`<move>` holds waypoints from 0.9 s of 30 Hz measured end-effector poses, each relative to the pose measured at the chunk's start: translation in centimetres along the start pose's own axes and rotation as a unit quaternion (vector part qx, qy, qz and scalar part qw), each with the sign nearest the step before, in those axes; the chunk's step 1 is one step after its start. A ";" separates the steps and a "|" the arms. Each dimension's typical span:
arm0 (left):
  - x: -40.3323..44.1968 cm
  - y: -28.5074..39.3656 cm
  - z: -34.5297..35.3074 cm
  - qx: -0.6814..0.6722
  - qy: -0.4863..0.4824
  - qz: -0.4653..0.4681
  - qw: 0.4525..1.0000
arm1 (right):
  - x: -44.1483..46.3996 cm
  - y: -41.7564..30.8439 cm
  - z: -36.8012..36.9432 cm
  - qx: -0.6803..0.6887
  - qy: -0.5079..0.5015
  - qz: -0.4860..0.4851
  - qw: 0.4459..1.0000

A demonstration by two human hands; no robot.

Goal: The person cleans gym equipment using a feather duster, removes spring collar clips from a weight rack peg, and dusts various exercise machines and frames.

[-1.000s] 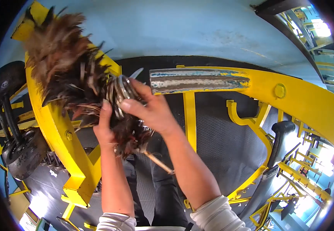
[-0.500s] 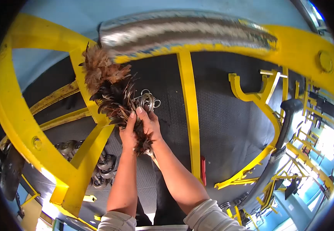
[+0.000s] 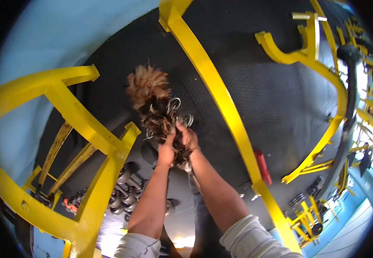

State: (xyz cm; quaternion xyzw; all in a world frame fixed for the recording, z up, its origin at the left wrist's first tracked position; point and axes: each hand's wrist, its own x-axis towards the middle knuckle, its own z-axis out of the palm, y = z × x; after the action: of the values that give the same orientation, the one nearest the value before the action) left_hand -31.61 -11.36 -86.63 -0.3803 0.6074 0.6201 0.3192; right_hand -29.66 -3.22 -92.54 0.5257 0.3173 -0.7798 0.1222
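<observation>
A feather duster, light brown at its tip and dark further down, points away from me above the black floor. My left hand is closed around its feathers from the left side. From the right, my right hand is closed on the same feathers, thumb up. Shiny metal wire loops stick out by my right fingertips and among the feathers; they resemble barbell spring collars. How they are held is hidden. The thin handle comes out below my hands, along my right forearm.
A yellow steel frame stands at left, and a long yellow bar runs past on the right. Dumbbells lie on the floor at lower left. A red object lies beside the bar. More yellow gym equipment stands at right.
The large worn metal cylinder and yellow arm across the top have left the view. My hands and the duster now appear further right and lower, over bare floor, still gripped by both hands.
</observation>
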 end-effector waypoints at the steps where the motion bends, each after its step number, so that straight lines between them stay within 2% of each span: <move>1: 0.8 -1.2 0.5 -0.002 -0.018 0.016 1.000 | 1.1 0.8 -1.5 -0.060 0.025 -0.024 0.998; 2: 1.8 -2.4 0.8 -0.005 -0.037 0.032 0.999 | 2.3 1.6 -2.8 -0.120 0.051 -0.048 0.990; 4: 4.0 -4.0 0.5 0.062 -0.078 -0.055 0.994 | 2.9 0.5 -3.3 -0.150 0.083 -0.027 0.985; 5: 5.2 -4.7 0.6 0.084 -0.096 -0.081 0.989 | 5.2 2.2 -5.1 -0.106 0.063 -0.059 0.991; 6: 6.1 -5.7 1.0 0.092 -0.102 -0.033 0.990 | 5.6 1.8 -5.0 -0.077 0.085 -0.069 0.991; 8: 8.4 -7.0 1.2 0.141 -0.087 -0.078 0.983 | 9.4 3.6 -7.2 -0.199 0.147 -0.105 0.963; 9: 9.3 -7.6 1.1 0.148 -0.083 -0.083 0.982 | 10.5 3.6 -7.4 -0.243 0.162 -0.086 0.953; 11: 11.0 -8.6 0.7 0.190 -0.114 -0.029 0.975 | 11.3 2.7 -6.5 -0.318 0.193 -0.056 0.927; 12: 12.0 -9.5 0.2 0.194 -0.113 -0.034 0.974 | 13.8 4.3 -7.4 -0.316 0.193 -0.050 0.927; 13: 13.0 -10.2 -0.6 0.242 -0.070 0.019 0.967 | 15.2 4.7 -7.1 -0.460 0.159 -0.061 0.871; 14: 13.7 -10.9 -1.5 0.290 -0.028 0.071 0.954 | 15.8 5.2 -7.4 -0.476 0.183 -0.021 0.860; 15: 14.0 -10.7 -2.4 0.266 0.000 0.116 0.957 | 14.2 3.3 -5.7 -0.492 0.205 0.020 0.846; 16: 14.3 -10.2 -3.3 0.242 0.028 0.161 0.956 | 14.0 2.8 -4.7 -0.491 0.207 0.027 0.846; 18: 16.4 -9.6 -6.4 0.344 0.056 0.268 0.898 | 15.1 2.0 -3.6 -0.436 0.214 0.103 0.868; 19: 17.4 -9.6 -7.4 0.364 0.105 0.281 0.882 | 15.6 1.9 -3.3 -0.437 0.197 0.103 0.872; 21: 19.2 -9.8 -8.4 0.292 0.127 0.236 0.918 | 15.7 1.2 -2.1 -0.452 0.189 0.109 0.865; 22: 19.6 -8.7 -8.6 0.196 0.097 0.095 0.971 | 15.8 1.1 -1.7 -0.451 0.191 0.110 0.865; 24: 20.2 -7.0 -8.8 0.041 0.018 -0.097 0.994 | 15.8 1.0 -1.1 -0.468 0.162 0.084 0.864; 26: 21.3 -7.7 -9.5 0.084 0.049 -0.062 0.993 | 15.5 0.7 -0.9 -0.457 0.126 0.085 0.876; 27: 21.5 -8.0 -9.7 0.125 0.080 -0.026 0.989 | 15.5 0.8 -0.8 -0.508 0.099 0.081 0.852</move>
State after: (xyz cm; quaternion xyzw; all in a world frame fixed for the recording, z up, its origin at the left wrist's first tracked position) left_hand -34.86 -22.02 -108.90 -0.4015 0.6938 0.4984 0.3303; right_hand -35.13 -1.08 -106.94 0.4882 0.6362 -0.4410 0.4031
